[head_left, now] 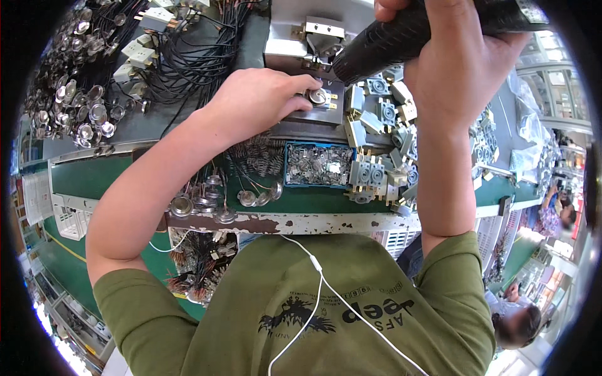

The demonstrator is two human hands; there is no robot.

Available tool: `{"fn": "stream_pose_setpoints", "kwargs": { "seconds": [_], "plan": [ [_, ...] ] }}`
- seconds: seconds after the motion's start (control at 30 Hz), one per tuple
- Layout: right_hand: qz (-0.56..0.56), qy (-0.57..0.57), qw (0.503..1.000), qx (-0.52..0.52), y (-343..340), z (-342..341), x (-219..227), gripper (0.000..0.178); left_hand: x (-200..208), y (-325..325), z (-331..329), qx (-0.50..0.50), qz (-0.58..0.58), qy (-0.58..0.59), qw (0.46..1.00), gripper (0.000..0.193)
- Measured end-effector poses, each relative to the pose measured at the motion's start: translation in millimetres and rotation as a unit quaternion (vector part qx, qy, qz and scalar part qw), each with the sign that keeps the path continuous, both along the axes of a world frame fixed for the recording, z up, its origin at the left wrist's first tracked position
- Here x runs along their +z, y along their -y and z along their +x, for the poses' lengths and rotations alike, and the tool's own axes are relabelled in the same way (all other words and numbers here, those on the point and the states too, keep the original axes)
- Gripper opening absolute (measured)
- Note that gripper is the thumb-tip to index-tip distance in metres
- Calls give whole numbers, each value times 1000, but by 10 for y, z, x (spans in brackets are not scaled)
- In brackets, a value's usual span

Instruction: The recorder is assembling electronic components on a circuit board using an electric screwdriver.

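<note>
My left hand [254,95] reaches in from the left, thumb and index finger closed on the edge of a small round metal part [318,97]. Brass terminals stick out of that part's right side, and it sits on a flat metal fixture [301,114]. My right hand [448,69] is wrapped round a thick black barrel-shaped power tool [382,51], held slanting above the bench. Its blunt end points down and left, just above and right of the round part. No bit shows at that end. Behind the fixture stands a metal bracket with a white block [325,29].
Grey switch-like blocks with brass terminals [387,113] are heaped right of the fixture. A blue tray [286,164] of small metal pieces stands nearer me, beside loose springs [260,156]. Black wires with round metal ends [94,109] fill the left. A white cable [323,276] hangs down my shirt.
</note>
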State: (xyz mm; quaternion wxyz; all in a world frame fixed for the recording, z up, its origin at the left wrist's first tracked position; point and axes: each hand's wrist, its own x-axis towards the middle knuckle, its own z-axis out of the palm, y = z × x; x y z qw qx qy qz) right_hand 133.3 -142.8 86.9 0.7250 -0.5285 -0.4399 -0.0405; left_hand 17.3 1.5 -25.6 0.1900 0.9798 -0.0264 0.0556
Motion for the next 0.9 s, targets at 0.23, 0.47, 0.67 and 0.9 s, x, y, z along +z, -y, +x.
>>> {"fn": "stream_pose_setpoints", "kwargs": {
  "seconds": [0.23, 0.47, 0.67, 0.9],
  "plan": [
    [252, -134, 918, 275, -165, 171, -290, 19, 73, -21, 37, 2, -18, -44, 999, 33],
    [234, -100, 935, 245, -69, 147, -345, 12, 109, -4, 62, 1, -14, -77, 997, 33],
    [-9, -94, 996, -6, 83, -60, -269, 12, 106, 12, 19, 10, -5, -65, 998, 31],
    [239, -156, 910, 300, -135, 202, -539, 15, 82, 27, 39, 8, -8, -68, 998, 30]
  ]
}}
